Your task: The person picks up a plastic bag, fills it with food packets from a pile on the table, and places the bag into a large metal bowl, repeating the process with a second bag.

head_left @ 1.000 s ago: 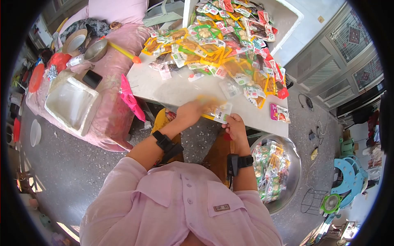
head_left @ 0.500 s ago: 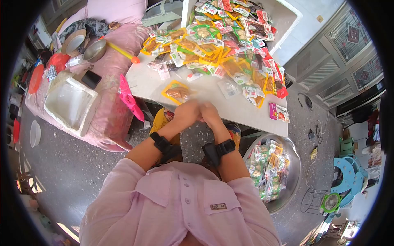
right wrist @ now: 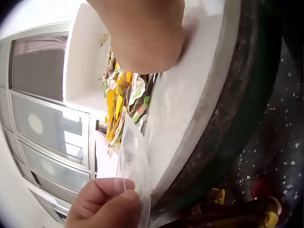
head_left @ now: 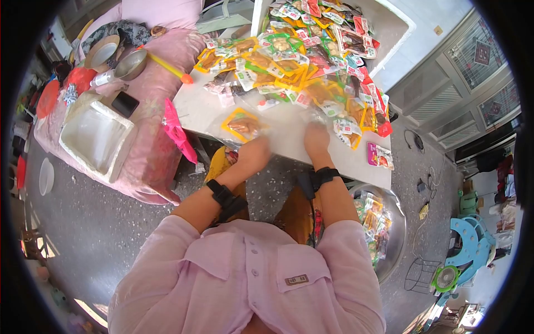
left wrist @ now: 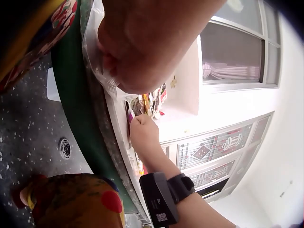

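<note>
In the head view my left hand (head_left: 255,153) is at the table's near edge. Its thumb and fingers pinch a clear plastic bag (right wrist: 134,152), as the right wrist view shows. Just beyond that hand, a yellow-edged food packet (head_left: 242,123) shows with clear plastic around it. My right hand (head_left: 317,139) is low over the table, close to the near side of the packet pile (head_left: 283,61). Clear plastic (head_left: 312,116) shows just past its knuckles. Its fingertips are hidden, and I cannot tell whether they hold that plastic.
A white foam box (head_left: 397,33) backs the pile. One purple-and-white packet (head_left: 379,155) lies at the table's (head_left: 289,131) right end. Below on the floor stands a metal basin (head_left: 396,234) of packets. A pink-covered bed (head_left: 153,150) is at left, holding a foam tray (head_left: 97,139).
Both hands were at the yellow-edged packet, then close together at the table edge. Since then my right hand has moved right and forward toward the pile; the left stays near the edge.
</note>
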A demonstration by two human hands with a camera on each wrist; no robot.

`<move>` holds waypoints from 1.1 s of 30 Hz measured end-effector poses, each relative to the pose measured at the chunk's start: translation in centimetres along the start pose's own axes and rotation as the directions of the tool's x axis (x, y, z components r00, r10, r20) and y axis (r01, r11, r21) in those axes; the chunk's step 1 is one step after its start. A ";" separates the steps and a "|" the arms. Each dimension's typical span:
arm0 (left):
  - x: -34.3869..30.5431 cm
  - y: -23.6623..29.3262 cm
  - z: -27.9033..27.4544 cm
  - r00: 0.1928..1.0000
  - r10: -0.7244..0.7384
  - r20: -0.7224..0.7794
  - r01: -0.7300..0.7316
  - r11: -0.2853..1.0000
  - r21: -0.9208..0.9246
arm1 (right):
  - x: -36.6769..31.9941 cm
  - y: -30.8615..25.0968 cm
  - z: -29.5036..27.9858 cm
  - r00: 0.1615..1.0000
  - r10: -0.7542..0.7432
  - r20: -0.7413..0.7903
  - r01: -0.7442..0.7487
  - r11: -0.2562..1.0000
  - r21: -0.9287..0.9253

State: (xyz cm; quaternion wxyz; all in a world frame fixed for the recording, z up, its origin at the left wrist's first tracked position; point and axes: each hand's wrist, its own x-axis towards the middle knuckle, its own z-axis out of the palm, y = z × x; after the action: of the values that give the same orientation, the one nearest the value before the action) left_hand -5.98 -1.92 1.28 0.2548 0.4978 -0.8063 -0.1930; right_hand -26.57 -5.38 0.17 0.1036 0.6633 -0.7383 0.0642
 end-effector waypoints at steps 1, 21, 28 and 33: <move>0.1 0.2 -0.2 1.000 -0.004 0.015 0.004 1.000 0.008 | -0.2 0.1 -0.2 0.999 -0.036 -0.005 0.037 0.999 0.015; 0.2 0.3 -0.2 1.000 -0.016 0.025 0.016 1.000 0.009 | -7.9 13.3 -9.7 0.843 0.514 0.162 0.200 -0.577 0.792; 0.2 0.9 -0.8 0.997 -0.033 0.068 0.032 0.999 0.020 | -11.5 25.3 -6.7 0.729 0.629 0.269 0.058 -0.449 0.892; 0.3 1.1 -1.1 0.994 -0.058 0.095 0.056 0.998 0.022 | -15.4 30.6 -2.1 0.693 0.573 0.438 -0.156 -0.474 0.867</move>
State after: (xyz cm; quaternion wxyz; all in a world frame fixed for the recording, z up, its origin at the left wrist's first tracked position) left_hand -6.18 -1.74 2.82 0.2052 0.5133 -0.8049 -0.2159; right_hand -55.28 13.41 -0.16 -0.3875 0.1281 -0.5459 0.7317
